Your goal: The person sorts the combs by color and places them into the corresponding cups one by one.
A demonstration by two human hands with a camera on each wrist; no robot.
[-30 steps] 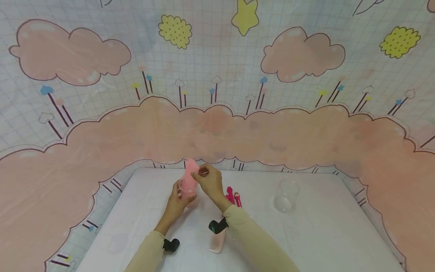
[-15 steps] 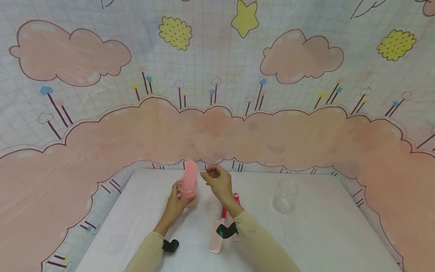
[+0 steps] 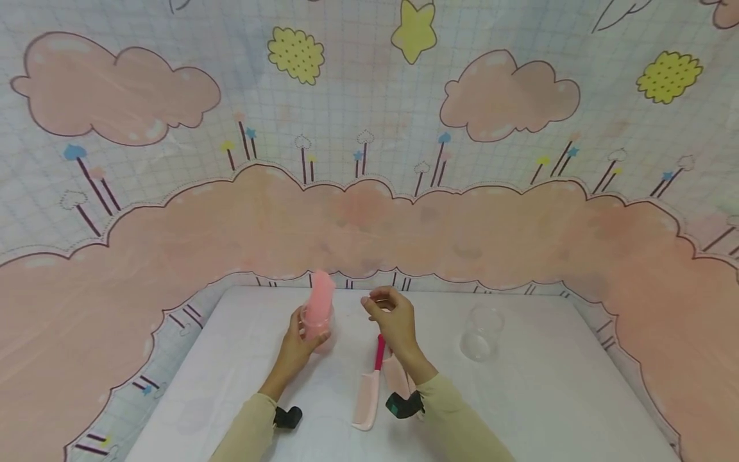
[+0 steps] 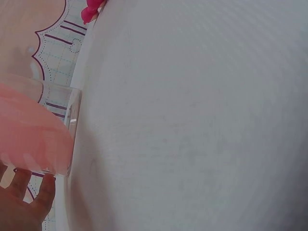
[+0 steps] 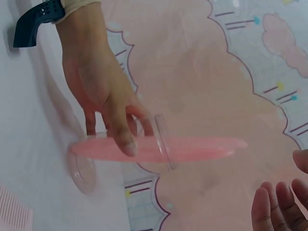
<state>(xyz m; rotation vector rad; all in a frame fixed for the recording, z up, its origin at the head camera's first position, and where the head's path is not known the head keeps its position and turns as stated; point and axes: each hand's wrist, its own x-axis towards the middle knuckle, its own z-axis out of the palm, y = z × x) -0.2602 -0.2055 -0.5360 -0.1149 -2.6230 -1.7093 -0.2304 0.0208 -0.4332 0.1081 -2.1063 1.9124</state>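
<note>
Change: since a second ago the right hand [image 3: 391, 317] has let go of the pink comb [image 3: 319, 303] standing in the clear cup and drawn away to about 3 o'clock of it; the cup and left hand have stayed put.
Left hand [image 3: 296, 346]: fingers curled round the clear cup [image 3: 317, 324], thumb across its side in the right wrist view, steadying it on the white table [image 3: 537, 398].
Right hand: raised above the table, fingers loosely curled with tips near the thumb; I see nothing in it.
Pink comb: upright in the cup, its upper half sticking out past the rim, at 12 o'clock of the left hand.
Handling: the comb looks light, thin and stiff, likely slick plastic; best pinched at the exposed top. The cup looks light and tippy with the tall comb in it, so hold it low round the wall.
Nearby: a pale pink comb with red handle [image 3: 369, 390] lies flat at 6 o'clock of the right hand; an empty clear cup [image 3: 481, 333] stands well apart at 3 o'clock.
</note>
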